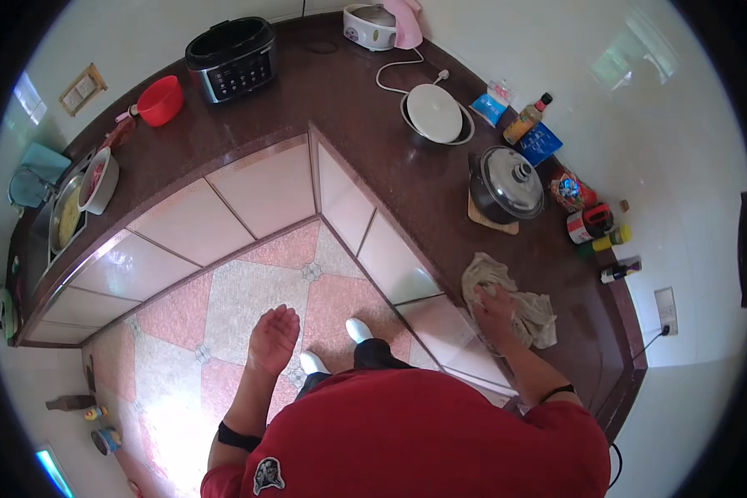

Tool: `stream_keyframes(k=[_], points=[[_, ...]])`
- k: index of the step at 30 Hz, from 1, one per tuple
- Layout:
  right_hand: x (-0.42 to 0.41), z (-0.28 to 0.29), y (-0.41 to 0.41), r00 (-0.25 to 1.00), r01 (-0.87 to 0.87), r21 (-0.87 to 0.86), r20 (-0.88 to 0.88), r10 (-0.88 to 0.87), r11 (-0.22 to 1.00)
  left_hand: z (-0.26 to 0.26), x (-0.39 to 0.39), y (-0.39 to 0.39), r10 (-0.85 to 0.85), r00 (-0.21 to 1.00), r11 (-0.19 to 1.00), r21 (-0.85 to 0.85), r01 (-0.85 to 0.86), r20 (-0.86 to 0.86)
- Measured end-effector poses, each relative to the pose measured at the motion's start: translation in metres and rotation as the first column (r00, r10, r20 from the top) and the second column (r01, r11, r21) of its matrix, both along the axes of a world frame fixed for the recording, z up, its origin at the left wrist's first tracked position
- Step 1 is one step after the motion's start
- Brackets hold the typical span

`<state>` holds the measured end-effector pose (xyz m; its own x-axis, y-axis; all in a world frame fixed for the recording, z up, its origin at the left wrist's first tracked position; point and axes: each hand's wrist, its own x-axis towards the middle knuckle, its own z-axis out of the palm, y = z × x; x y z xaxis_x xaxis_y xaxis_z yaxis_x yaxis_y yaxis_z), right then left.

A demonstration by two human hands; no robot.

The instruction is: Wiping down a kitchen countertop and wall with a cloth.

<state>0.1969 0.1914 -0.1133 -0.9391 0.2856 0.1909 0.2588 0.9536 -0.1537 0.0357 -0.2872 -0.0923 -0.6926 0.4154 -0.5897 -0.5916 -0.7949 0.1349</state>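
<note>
My right hand (495,312) presses down on a crumpled beige cloth (531,309) at the front edge of the dark countertop (373,155), its fingers bent into the fabric. Part of the cloth spreads out beyond the hand towards the wall. My left hand (275,339) is held over the tiled floor, palm turned up, with nothing in it. Farther along the counter from the cloth, a dark pot with a glass lid (509,180) stands on a wooden board (488,218).
Bottles (588,224) and packets (538,142) line the right wall. Farther back are a white-covered metal bowl (436,114), an electric cooker (370,28) and a black multicooker (231,59). To the left are a red pan (160,101), a white basin (103,187) and a sink (40,239).
</note>
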Motion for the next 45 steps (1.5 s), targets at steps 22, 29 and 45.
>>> stream_keyframes(k=[22, 29, 45], points=[[-0.439, 0.002, -0.133, 0.986, -0.127, -0.143, -0.124, 0.109, 0.982, -0.011, -0.027, 0.017, 0.38, 0.925, 0.925, 0.004, -0.38, -0.001], [-0.563, 0.003, -0.164, 0.998, -0.067, -0.175, -0.013, 0.066, 0.982, 0.025, -0.073, -0.012, 0.409, 0.912, 0.909, -0.075, -0.41, -0.02], [-0.707, -0.023, -0.235, 0.907, -0.42, 0.002, 0.01, 0.42, 0.907, -0.037, -0.165, -0.188, 0.53, 0.841, 0.841, -0.06, -0.538, -0.106]])
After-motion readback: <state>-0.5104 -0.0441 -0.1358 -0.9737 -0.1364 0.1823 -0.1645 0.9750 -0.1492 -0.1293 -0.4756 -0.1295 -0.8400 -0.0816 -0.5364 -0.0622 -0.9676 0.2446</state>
